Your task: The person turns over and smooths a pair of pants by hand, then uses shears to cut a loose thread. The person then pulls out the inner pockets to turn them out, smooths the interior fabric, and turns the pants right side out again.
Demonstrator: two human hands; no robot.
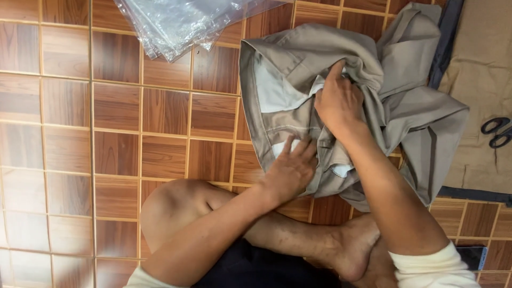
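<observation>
The khaki garment [341,96] lies bunched on the wood-patterned tile floor [106,117], its folds hiding its shape. The left hand [290,168] presses flat, fingers spread, on its near edge; the right hand [337,101] closes on a fold, fingertips buried in the cloth. A stack of clear plastic bags [181,21] is cut off at the top edge. Black scissors [497,132] rest on brown fabric [480,80] at the right.

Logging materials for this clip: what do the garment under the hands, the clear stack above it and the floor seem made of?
Grey-beige garment: woven cloth, matte, soft creases, paler lining showing. Clear stack: thin plastic film, probably bags, glossy and see-through. Floor: wood-look squares with pale joints, slightly shiny; tile or vinyl, cannot tell. Left hand and right hand press the garment.
</observation>
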